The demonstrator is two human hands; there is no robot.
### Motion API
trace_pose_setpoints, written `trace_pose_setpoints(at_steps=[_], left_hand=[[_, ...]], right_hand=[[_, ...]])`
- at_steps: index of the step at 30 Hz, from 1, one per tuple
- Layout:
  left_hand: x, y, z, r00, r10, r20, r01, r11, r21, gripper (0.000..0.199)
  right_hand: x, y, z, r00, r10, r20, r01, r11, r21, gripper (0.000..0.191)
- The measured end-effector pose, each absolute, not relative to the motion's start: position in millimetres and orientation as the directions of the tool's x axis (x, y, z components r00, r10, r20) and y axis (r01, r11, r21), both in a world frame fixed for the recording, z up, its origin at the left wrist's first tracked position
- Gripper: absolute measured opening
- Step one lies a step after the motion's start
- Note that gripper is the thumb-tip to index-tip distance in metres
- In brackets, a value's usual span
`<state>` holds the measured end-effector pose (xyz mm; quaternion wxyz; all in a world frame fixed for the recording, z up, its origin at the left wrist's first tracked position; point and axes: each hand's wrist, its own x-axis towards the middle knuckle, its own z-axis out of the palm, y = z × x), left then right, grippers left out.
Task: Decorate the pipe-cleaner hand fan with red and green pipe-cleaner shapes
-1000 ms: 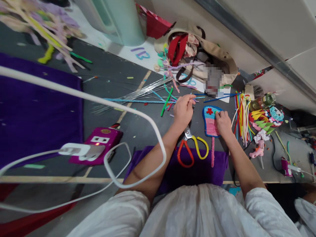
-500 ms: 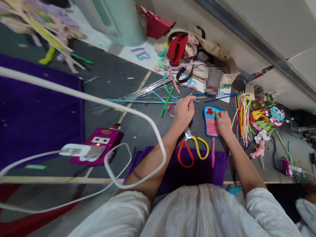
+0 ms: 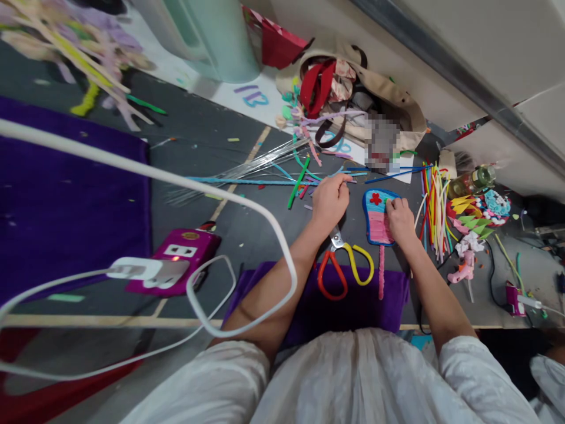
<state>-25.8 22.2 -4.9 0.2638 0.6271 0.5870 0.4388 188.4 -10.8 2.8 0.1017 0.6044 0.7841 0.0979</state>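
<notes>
My left hand [image 3: 330, 201] is over the dark table with its fingers pinched together. Short pipe cleaners lie around its fingertips, and what it pinches is too small to make out. A flat ice-pop-shaped craft [image 3: 378, 227], blue above and pink below with a dark blue edge, a red flower and a pink stem, lies to its right. My right hand [image 3: 401, 220] is closed at the craft's right edge, its bent fingers covering part of it beside a small green spot. Scissors [image 3: 338, 240] with one red and one yellow handle lie below my left hand, blade tips hidden.
A bundle of coloured pipe cleaners [image 3: 436, 212], a glass bottle [image 3: 472, 181] and a pink glue gun [image 3: 461, 268] are at the right. A white cable [image 3: 212, 187] loops across the left from a purple power strip [image 3: 180, 259]. A beige bag [image 3: 397, 97] sits behind.
My left hand has shifted very slightly right, its fingers still pinched. My right hand stays at the craft's edge; the craft and scissors are where they were.
</notes>
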Motion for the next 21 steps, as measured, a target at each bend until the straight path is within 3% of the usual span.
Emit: trace_pose_setpoints(at_steps=[21], left_hand=[[-24.7, 19.7, 0.3, -0.020, 0.979, 0.205, 0.579, -0.156, 0.800, 0.032]], right_hand=[[189.6, -10.8, 1.9, -0.264, 0.964, -0.028, 0.925, 0.261, 0.275, 0.033]])
